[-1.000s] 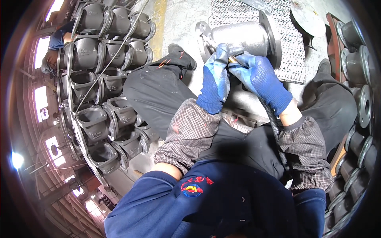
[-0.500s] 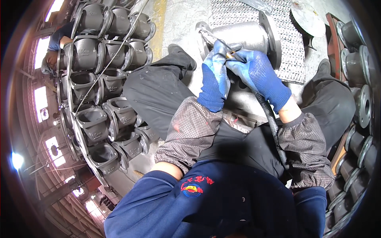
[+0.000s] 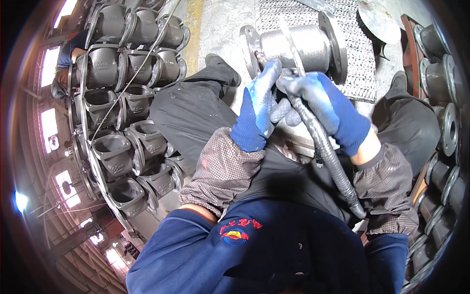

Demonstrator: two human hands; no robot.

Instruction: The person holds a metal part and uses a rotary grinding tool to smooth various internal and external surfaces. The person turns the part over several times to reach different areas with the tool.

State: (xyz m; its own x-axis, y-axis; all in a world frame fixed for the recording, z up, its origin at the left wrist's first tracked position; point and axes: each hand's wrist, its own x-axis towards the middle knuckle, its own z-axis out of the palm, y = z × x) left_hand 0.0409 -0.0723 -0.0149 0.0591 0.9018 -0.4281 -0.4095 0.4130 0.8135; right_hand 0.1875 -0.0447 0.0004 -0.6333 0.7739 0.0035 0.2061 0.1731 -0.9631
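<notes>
My right hand (image 3: 325, 100), in a blue coated glove, is closed around a hand tool whose black ribbed hose (image 3: 328, 154) runs down toward my right forearm. From between my hands a thin pale shaft (image 3: 292, 46) points away, crossing in front of a grey cast-iron flanged pipe body (image 3: 313, 44). My left hand (image 3: 262, 100), gloved alike, is closed beside the right one, with its thumb up near the left flange. What its fingers grip is hidden. The pipe body lies on its side, its round flanges at left and right.
A patterned metal plate (image 3: 357, 73) lies under and behind the pipe body. Stacked grey castings (image 3: 105, 63) rise at left, with a cable (image 3: 132, 73) hanging across. More flanged castings (image 3: 438, 78) line the right. A round metal disc (image 3: 379, 22) stands behind. Another person (image 3: 71, 54) is at far left.
Both hands have drawn back toward me, away from the left flange. The tool's shaft has left the flange opening and swung right across the body. The hose has shifted down and right.
</notes>
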